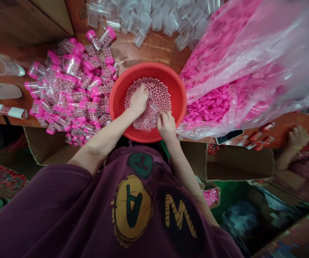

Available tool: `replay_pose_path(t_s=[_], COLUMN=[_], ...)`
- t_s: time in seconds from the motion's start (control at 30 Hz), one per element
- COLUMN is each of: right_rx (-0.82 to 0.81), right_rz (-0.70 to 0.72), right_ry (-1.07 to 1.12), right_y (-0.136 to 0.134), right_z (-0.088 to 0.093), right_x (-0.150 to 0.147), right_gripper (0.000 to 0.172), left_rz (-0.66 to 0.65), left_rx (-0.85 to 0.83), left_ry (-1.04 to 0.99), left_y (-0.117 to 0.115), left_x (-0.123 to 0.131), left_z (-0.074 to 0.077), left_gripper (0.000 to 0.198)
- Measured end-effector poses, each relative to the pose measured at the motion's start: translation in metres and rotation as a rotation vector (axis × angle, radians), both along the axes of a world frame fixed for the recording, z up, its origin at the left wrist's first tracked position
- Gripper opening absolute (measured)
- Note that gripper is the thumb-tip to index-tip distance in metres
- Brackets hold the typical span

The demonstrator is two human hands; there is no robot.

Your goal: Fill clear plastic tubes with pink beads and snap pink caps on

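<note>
A red plastic basin (180, 107) holds many small pink beads (157, 84), with several clear plastic containers (146, 123) lying among them. My left hand (139, 100) reaches down into the beads, its fingers curled and partly hidden; what they hold I cannot make out. At the basin's near right side, my right hand (166, 124) has its fingers bent against a clear plastic piece that looks like one of the containers. Left of the basin, filled containers with pink caps (74, 64) are heaped on the wooden table (154, 53).
Clear containers (143, 23) pile up at the back. On the right, a big plastic bag (251, 61) spills pink plastic parts (210, 104). A phone (229, 137) lies by the front edge, above open cardboard boxes (237, 163). Another person's hand (299, 137) rests at far right.
</note>
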State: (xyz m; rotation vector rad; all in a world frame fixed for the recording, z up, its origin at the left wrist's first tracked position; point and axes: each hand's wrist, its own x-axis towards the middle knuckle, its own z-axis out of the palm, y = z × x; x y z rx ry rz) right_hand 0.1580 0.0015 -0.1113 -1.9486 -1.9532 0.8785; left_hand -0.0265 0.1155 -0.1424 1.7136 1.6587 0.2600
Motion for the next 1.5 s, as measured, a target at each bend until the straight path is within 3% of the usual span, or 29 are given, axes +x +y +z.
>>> replay_pose_path(t_s=[0.1,0.17,0.3,0.43,0.57,0.7,0.9,1.03,1.17,1.27,1.37,1.5], right_rx=[-0.007,-0.005,-0.02,-0.016,-0.008,0.08,0.134,0.165,0.231,0.21,0.167,0.035], right_rz=[0.041,0.077,0.118,0.106,0.078,-0.015,-0.147,-0.071,-0.009,-0.123,-0.316,-0.558], right_ry=[-0.022,-0.028,-0.039,-0.005,0.058,0.199,0.385,0.384,0.392,0.366,0.321,0.234], right_y=[0.002,0.001,-0.008,-0.015,-0.013,-0.006,0.018,0.043,0.054,0.048,0.034,0.005], right_z=[0.003,0.004,0.005,0.006,0.011,0.015,0.027,0.047,0.057,0.046,0.018,-0.015], right_x=[-0.002,0.001,0.006,0.005,0.008,0.019,0.021,0.012,0.014,0.037,0.079,0.134], right_gripper=[0.038,0.038,0.035,0.033,0.035,0.031,0.031,0.034,0.034,0.037,0.042,0.038], left_rz=[0.029,0.094,0.165,-0.003,-0.04,-0.03,0.105,0.181,0.222,0.283,0.33,0.323], left_rx=[-0.089,-0.112,-0.079,-0.071,-0.077,-0.132,-0.386,-0.559,-0.674,-0.704,-0.656,-0.538], left_ry=[0.249,0.287,0.086,-0.089,-0.229,-0.428,-0.763,-0.939,-1.028,-1.04,-0.986,-0.929], left_y=[0.001,0.002,0.008,0.006,0.0,-0.002,-0.017,-0.026,-0.027,-0.028,-0.033,-0.037], left_x=[-0.02,-0.026,-0.003,0.04,0.053,0.031,0.001,-0.001,0.0,0.0,0.003,0.011], left_z=[0.026,0.031,0.009,-0.018,-0.023,-0.007,0.039,0.069,0.089,0.097,0.099,0.092], left_gripper=[0.047,0.05,0.044,0.037,0.043,0.049,0.044,0.05,0.053,0.038,0.038,0.021])
